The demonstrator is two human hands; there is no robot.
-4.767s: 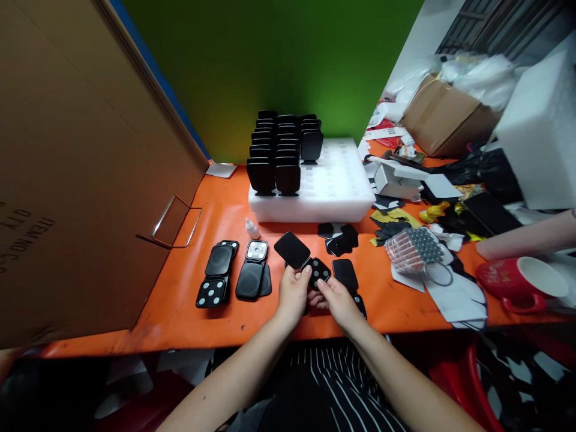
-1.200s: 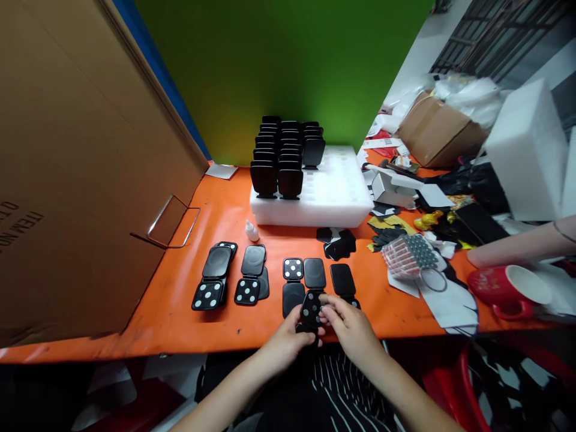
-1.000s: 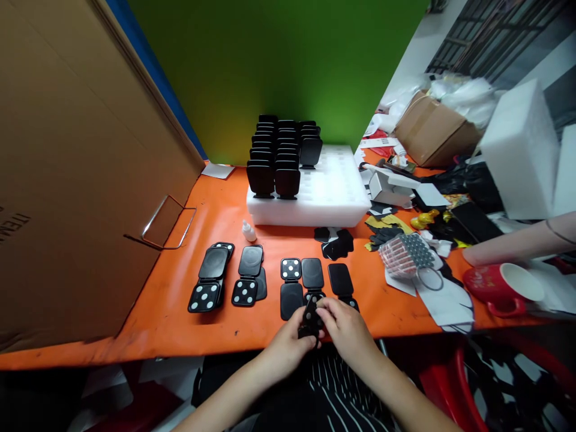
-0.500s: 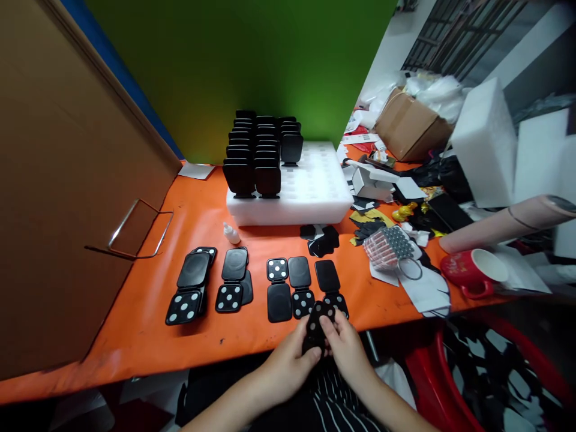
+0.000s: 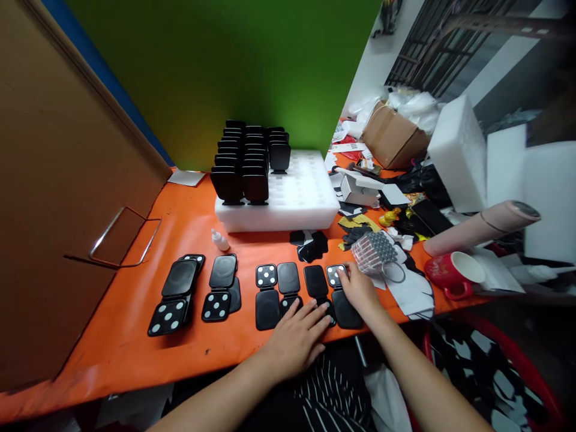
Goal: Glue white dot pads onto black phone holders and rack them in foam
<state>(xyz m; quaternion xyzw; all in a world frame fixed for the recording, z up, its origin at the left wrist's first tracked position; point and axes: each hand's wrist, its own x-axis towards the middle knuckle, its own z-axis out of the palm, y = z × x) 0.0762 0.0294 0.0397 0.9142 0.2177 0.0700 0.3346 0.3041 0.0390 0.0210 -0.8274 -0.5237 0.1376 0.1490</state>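
My right hand is at the right end of a row on the table, its thumb and fingers pinching the edge of a black hinged double plate with white dots on its upper half. My left hand lies flat with fingers spread, partly over the dotted lower halves of two neighbouring pieces. These are a hinged plate and another hinged plate. Further left in the row lies a hinged plate with its dotted half at the top.
Stacked hinged plates and a smaller pile lie left, near a small white bottle. Behind, a white foam block holds upright black plates. A red mug, pink flask and clutter stand right.
The dotted hinged plate, held in both hands before, now lies at the row's right end under my right hand. My left hand has let go and spread out on the row.
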